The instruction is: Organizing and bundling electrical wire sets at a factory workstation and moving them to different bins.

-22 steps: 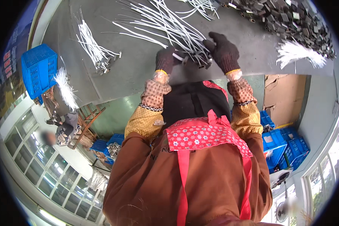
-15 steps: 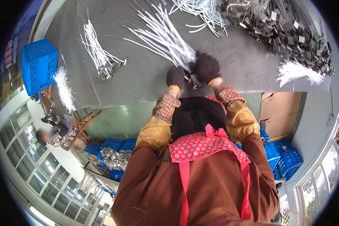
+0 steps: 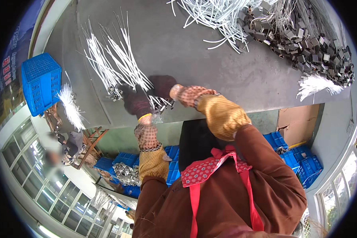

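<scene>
My left hand [image 3: 137, 102] and my right hand [image 3: 162, 86], both in dark gloves, close in on the two sides of a bundle of white wires [image 3: 127, 65]. Small metal end pieces of the bundle stick out below, between the hands. The fingers are partly hidden and a little blurred. Just left of this bundle lies another bundle of white wires [image 3: 97, 57], its metal ends next to my left hand.
A heap of wires with dark block-shaped ends [image 3: 305, 45] covers the table's far right, beside loose white wires [image 3: 222, 18]. A white bunch [image 3: 319, 86] lies near the right edge. Blue crates [image 3: 40, 83] stand left and below; a person [image 3: 69, 148] sits at left.
Both hands have carried the wire bundle from the middle of the table to the left, beside the other bundle. My right forearm now reaches across to the left.
</scene>
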Action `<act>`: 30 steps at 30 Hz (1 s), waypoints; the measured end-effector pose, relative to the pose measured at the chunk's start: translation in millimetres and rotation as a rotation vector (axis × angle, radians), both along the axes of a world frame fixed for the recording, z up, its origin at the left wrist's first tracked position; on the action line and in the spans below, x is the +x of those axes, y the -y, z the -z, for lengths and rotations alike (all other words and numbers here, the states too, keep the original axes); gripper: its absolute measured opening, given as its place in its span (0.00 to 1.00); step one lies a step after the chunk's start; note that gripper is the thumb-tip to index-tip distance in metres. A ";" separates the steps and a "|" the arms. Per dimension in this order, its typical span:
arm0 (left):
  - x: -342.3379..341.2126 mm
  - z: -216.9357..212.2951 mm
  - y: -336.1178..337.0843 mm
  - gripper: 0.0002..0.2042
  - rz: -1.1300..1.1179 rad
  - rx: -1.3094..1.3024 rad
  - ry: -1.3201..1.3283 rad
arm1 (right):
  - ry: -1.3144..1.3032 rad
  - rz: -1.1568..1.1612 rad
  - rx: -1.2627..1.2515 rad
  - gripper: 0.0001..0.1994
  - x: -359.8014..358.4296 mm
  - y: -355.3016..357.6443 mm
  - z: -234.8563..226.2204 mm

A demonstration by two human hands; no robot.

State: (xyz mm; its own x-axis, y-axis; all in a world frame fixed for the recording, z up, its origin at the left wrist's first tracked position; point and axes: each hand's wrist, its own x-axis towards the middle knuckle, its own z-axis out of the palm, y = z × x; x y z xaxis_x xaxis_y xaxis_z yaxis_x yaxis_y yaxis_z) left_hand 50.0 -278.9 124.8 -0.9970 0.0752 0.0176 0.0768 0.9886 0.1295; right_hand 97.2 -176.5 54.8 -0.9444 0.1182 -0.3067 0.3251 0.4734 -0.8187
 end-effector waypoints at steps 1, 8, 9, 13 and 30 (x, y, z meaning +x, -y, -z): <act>-0.8 -14.5 -26.3 0.16 -0.093 0.096 0.158 | 0.016 0.004 0.031 0.19 7.3 -8.9 -11.6; -5.3 124.1 -249.8 0.40 0.131 0.627 0.537 | 0.070 0.258 0.274 0.16 124.0 -61.1 0.8; 25.8 102.6 -311.2 0.42 0.078 0.465 0.445 | 0.142 0.409 0.299 0.18 158.3 -78.9 16.2; -119.1 180.3 -262.4 0.39 0.046 -0.233 0.249 | 0.160 0.369 0.198 0.17 161.3 -86.5 -45.0; 144.8 14.7 -121.1 0.10 0.852 0.979 1.153 | 0.291 0.652 -0.608 0.25 185.1 -189.3 -83.6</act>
State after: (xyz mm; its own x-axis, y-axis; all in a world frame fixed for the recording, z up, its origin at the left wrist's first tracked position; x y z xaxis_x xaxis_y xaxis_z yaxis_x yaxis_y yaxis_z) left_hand 194.8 -157.8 110.2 -0.2188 0.9407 -0.2592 -0.0630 0.2514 0.9658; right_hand 282.2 12.8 138.4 -0.6245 0.3387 -0.7037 0.6067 -0.3570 -0.7102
